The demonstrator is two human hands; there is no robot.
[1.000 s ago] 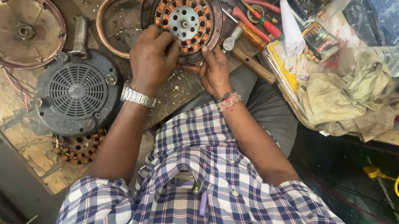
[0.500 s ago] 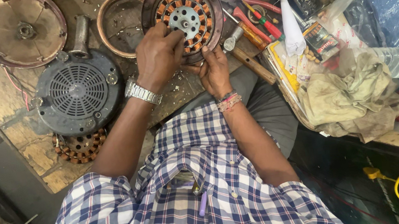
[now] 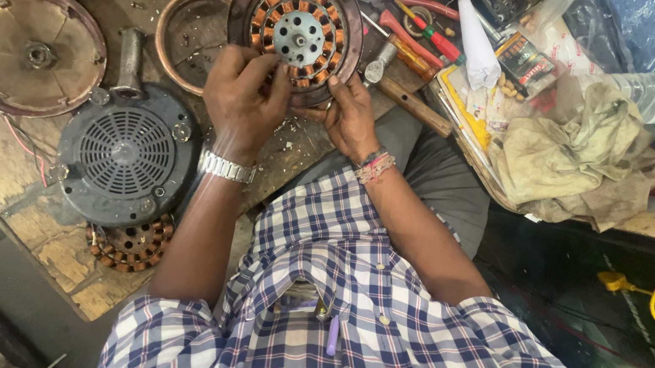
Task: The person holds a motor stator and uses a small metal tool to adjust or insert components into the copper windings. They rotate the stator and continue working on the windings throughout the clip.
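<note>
- Over the past second the left hand has drawn back a little from the middle of the fan motor towards its near-left rim; the motor itself has not shifted.
- The motor sits at the far side of the table, just beyond both hands, between a bare brown ring and a hammer.
- Left fingers are bunched together, pinching at the copper windings on the near-left edge.
- The right hand props the near rim from below, its fingers closed against the casing.
- Judged from here, the work goes best with the right hand keeping the casing steady while the left works one coil at a time, lightly, as the thin wire looks easy to nick.
- The motor lies with its open face up, windings and hub towards the onlooker.
- Being a round disc, it has no long side across the table; its axis runs through the hub hole, roughly straight up. Whether the near rim is lifted cannot be told.
- A black grilled cover and a second wound core lie to the left; a rag lies well to the right.
</note>
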